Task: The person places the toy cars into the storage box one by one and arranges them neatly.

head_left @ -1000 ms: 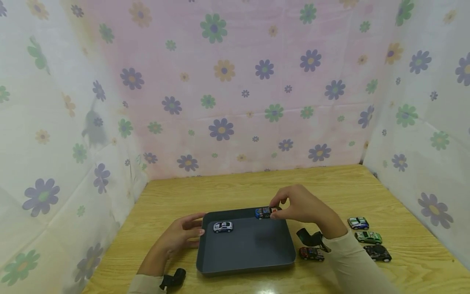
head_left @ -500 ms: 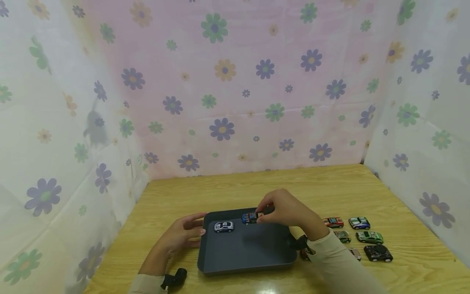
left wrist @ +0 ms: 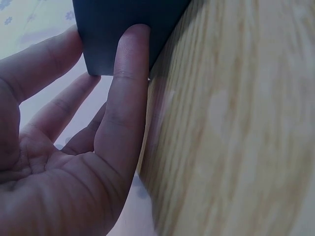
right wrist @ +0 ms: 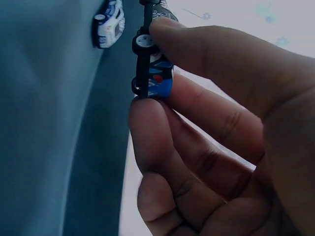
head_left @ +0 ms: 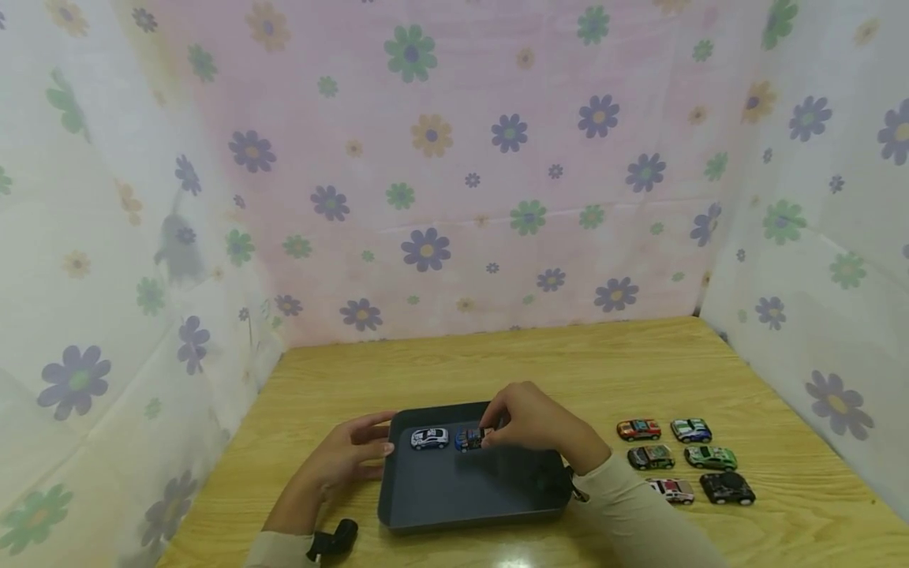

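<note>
— What did the right hand (head_left: pixel 529 422) have?

— From my station I saw it pinch a blue toy car (head_left: pixel 471 439) between thumb and fingers, low over the far part of the dark tray (head_left: pixel 469 493), just beside a white toy car (head_left: pixel 429 438) standing in the tray's far left corner.

— And the left hand (head_left: pixel 341 465)?

— It lay with straight fingers pressed against the tray's left wall. Six toy cars (head_left: pixel 682 461) stood in two rows on the bench (head_left: pixel 639 363) near its right edge.
</note>
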Motion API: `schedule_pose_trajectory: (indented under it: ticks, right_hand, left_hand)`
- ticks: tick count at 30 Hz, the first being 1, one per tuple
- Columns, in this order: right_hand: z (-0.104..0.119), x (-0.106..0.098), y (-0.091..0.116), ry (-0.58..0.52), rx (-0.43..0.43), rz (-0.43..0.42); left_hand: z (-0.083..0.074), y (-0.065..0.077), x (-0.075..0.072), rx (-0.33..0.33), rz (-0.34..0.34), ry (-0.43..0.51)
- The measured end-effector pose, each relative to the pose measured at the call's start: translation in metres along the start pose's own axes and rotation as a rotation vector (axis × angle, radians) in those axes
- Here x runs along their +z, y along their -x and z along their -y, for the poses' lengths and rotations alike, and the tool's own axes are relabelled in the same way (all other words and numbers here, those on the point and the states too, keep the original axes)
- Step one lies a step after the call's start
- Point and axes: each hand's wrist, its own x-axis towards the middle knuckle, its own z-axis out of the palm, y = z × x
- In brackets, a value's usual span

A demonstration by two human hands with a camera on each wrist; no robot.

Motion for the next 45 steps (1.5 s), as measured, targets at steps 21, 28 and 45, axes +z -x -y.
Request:
schedule_pose_trajectory:
  ticks: [21, 28, 45]
  right_hand:
    - [-0.008, 0.022, -0.006, 0.040, 0.091, 0.040]
    - [-0.005, 0.024, -0.005, 0.034, 0.112, 0.052]
    - [0.000, 0.020, -0.002, -0.001, 0.121, 0.061]
  left_hand:
    - [0.001, -0.002, 0.000, -0.003, -0.001, -0.010]
    - [0.001, -0.003, 0.000, -0.017, -0.022, 0.006]
    - [0.001, -0.003, 0.000, -0.022, -0.026, -0.012]
